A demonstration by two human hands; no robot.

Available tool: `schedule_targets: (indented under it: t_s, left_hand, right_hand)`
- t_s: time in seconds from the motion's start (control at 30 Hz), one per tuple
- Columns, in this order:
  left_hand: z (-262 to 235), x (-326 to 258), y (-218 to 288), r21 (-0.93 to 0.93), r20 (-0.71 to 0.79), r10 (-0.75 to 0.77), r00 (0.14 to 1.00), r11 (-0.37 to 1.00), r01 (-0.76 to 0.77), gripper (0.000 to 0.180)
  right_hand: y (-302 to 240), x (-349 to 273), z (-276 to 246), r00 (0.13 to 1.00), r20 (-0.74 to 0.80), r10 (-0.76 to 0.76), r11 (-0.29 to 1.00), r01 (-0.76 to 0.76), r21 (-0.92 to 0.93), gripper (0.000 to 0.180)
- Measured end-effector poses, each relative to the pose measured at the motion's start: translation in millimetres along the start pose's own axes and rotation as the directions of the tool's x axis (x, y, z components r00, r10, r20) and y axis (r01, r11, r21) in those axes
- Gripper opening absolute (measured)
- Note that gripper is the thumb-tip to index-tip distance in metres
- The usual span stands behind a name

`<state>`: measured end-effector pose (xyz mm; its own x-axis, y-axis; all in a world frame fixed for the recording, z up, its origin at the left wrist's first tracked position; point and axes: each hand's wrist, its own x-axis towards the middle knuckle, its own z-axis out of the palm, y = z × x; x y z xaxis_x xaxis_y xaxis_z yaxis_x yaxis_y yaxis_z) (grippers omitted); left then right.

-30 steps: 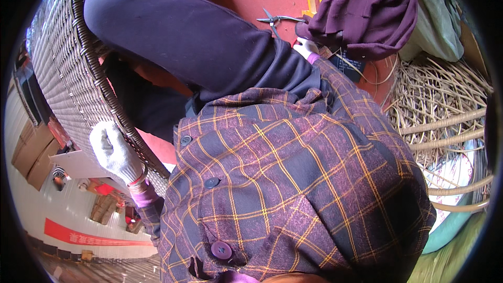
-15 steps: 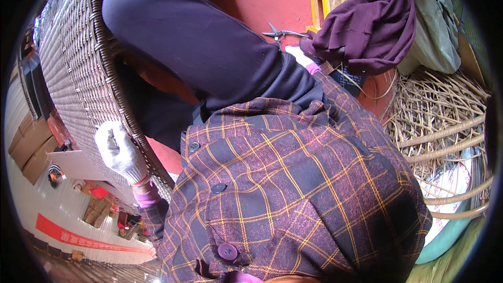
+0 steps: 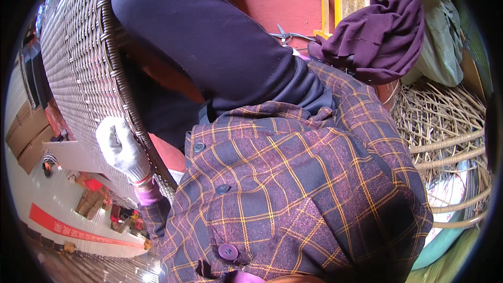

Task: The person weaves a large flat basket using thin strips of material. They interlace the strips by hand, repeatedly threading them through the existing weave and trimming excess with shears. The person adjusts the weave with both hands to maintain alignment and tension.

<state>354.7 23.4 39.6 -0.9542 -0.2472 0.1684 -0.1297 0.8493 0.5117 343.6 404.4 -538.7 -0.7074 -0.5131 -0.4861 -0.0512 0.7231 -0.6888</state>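
Observation:
My left hand (image 3: 119,145), in a white knitted glove, rests against a brown woven wicker panel (image 3: 86,68), close to its thick bound edge. Its fingers curl in toward the thumb; whatever they may pinch is too small to make out. Beyond my bent knee, only a thin strip of my right hand (image 3: 297,53) shows, also white-gloved, and its fingers are hidden. Right beside it is a pair of shears (image 3: 284,35) with blades apart. Whether that hand touches the handles cannot be seen.
At the upper right, purple cloth (image 3: 374,31) hangs by a yellow-framed wooden chair (image 3: 331,0). A pile of cane strips (image 3: 437,107) and bound wicker hoops (image 3: 450,152) lie to my right. Cardboard boxes (image 3: 29,136) and a red banner (image 3: 73,228) appear far left.
My right hand has slipped almost wholly out of sight behind the knee. The view has shifted a little. My left hand keeps its curled shape against the wicker.

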Motion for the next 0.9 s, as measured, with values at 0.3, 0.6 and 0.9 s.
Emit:
schedule_targets:
  t_s: [0.3, 0.6, 0.9]
  left_hand:
    - [-5.1, -0.7, -7.6, 0.027, -0.012, 0.058, 0.998, 0.998, -0.058, 0.019]
    - [-2.8, 0.6, 0.3, -0.177, -0.057, 0.081, 0.995, 0.98, -0.09, 0.018]
    - [15.4, 10.4, 66.3, -0.077, -0.094, 0.459, 0.884, 0.882, -0.466, 0.041]
  right_hand:
    - [2.6, -16.9, -59.5, 0.872, -0.069, 0.485, 0.874, -0.486, 0.007, 0.042]
    - [-84.6, -45.2, -148.2, 0.982, 0.185, 0.032, 0.73, 0.104, -0.676, 0.028]
    - [-285.7, -152.4, -356.1, 0.968, -0.121, -0.221, 0.966, 0.234, 0.108, 0.018]
